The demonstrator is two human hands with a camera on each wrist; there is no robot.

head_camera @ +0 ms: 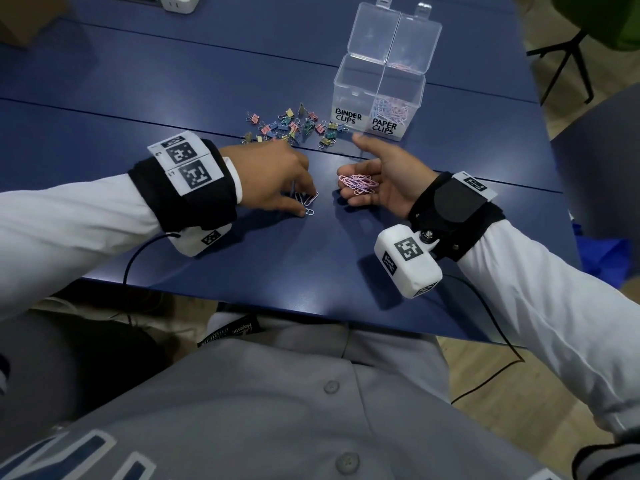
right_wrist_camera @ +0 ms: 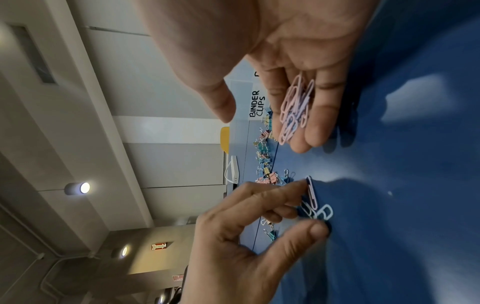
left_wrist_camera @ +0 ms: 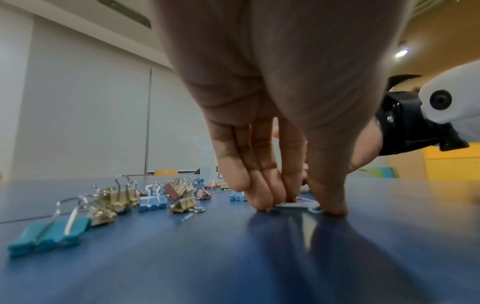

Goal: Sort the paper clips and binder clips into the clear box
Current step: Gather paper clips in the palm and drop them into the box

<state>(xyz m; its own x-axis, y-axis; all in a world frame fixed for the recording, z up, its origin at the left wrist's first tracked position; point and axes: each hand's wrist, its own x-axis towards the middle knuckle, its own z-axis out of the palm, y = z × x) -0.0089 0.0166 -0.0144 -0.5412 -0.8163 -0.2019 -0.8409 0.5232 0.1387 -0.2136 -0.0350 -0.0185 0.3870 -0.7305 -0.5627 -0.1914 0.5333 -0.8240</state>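
Observation:
My left hand (head_camera: 306,202) reaches down onto the blue table, with fingers and thumb pinching a few loose paper clips (head_camera: 310,206) that lie there (right_wrist_camera: 319,209). My right hand (head_camera: 353,168) lies palm up just right of it, fingers relaxed, carrying a small heap of pink and lilac paper clips (head_camera: 358,183) (right_wrist_camera: 293,111). Behind both hands is a scatter of coloured binder clips (head_camera: 294,128) (left_wrist_camera: 116,199). The clear box (head_camera: 353,88) stands at the back right with both lids up. Its "PAPER CLIPS" side holds several clips; I see nothing in its "BINDER CLIPS" side.
A white device (head_camera: 180,1) and a cardboard box (head_camera: 20,22) sit at the table's far left. A black stand (head_camera: 568,64) is on the floor beyond the right edge. The table's front edge (head_camera: 311,306) runs close to my body.

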